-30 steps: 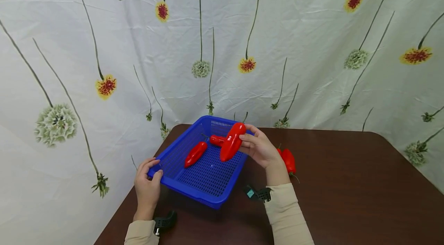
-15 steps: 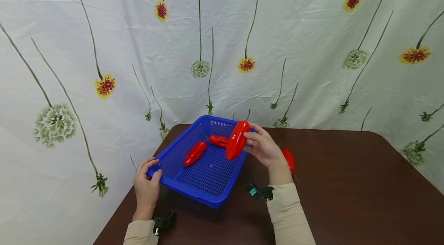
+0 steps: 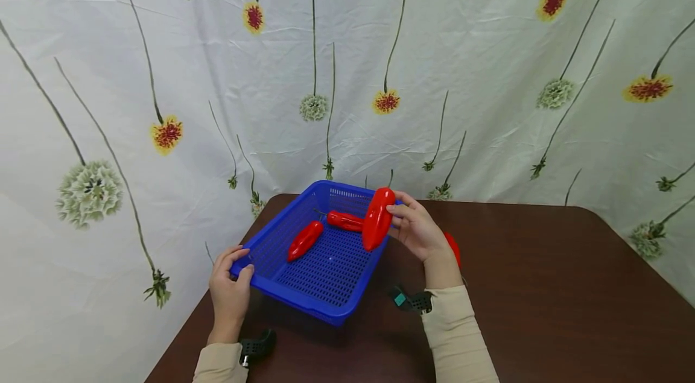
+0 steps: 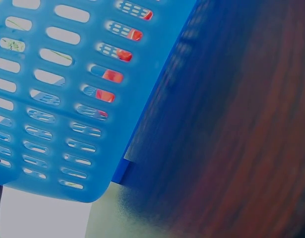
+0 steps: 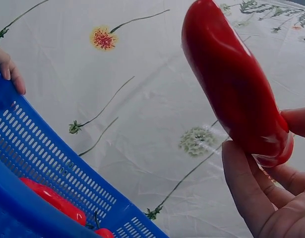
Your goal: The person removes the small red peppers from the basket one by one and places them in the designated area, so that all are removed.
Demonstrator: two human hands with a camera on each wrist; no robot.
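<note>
A glossy red pepper (image 3: pixel 378 220) slants, pinched by the right fingers (image 5: pixel 244 186); to their left, the left fingers (image 3: pixel 230 256) grip a blue slotted basket (image 3: pixel 326 277) by its corner.

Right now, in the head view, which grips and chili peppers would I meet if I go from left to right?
Left-hand grip → slanted red chili pepper → crosswise red chili pepper → held red chili pepper → right-hand grip → partly hidden red chili pepper.
</note>
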